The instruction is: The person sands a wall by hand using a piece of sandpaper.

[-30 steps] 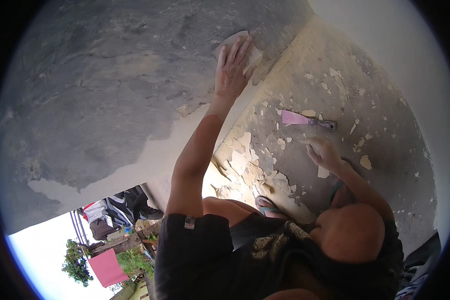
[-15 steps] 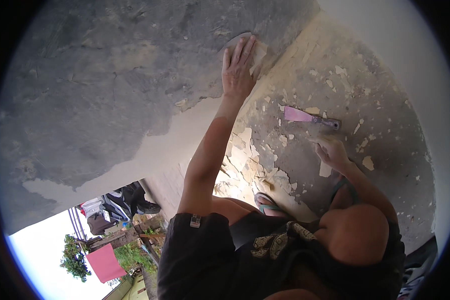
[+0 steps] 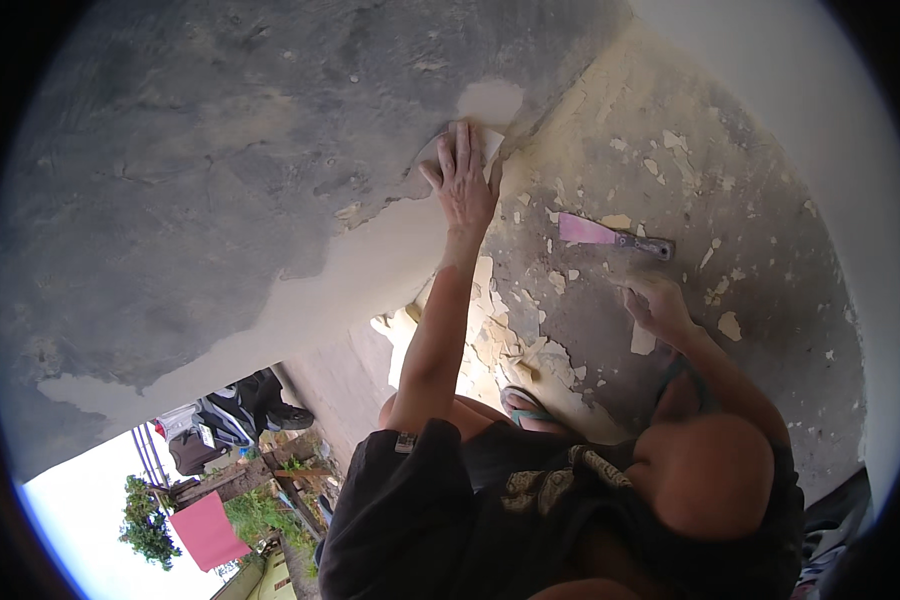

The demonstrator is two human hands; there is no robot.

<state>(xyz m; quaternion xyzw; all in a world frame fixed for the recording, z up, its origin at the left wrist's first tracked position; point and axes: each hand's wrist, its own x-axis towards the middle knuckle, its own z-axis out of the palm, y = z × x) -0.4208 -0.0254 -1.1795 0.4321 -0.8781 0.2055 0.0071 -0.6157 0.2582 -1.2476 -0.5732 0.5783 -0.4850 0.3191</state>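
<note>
My left hand [image 3: 465, 185] reaches up to the grey wall [image 3: 210, 170], its fingers pressing a pale sheet [image 3: 492, 145], which looks like sandpaper, flat against the surface. Above it on the wall is a rounded pale patch [image 3: 490, 100]. Over the floor, my right hand [image 3: 660, 305] hangs with curled fingers; whatever they may hold is hidden. A putty knife [image 3: 615, 235] with a pinkish blade and dark handle lies on the floor just beyond that hand, untouched.
Paint flakes litter the dusty floor [image 3: 780, 310], thickest in a heap [image 3: 490, 330] by my sandalled foot [image 3: 525, 408]. A pale wall [image 3: 810, 130] curves along the right. At lower left are a parked motorbike [image 3: 245, 410] and a hanging pink cloth [image 3: 208, 530].
My left hand has slid down the wall toward me with the pale sheet, uncovering the rounded patch. The right hand and putty knife have stayed put.
</note>
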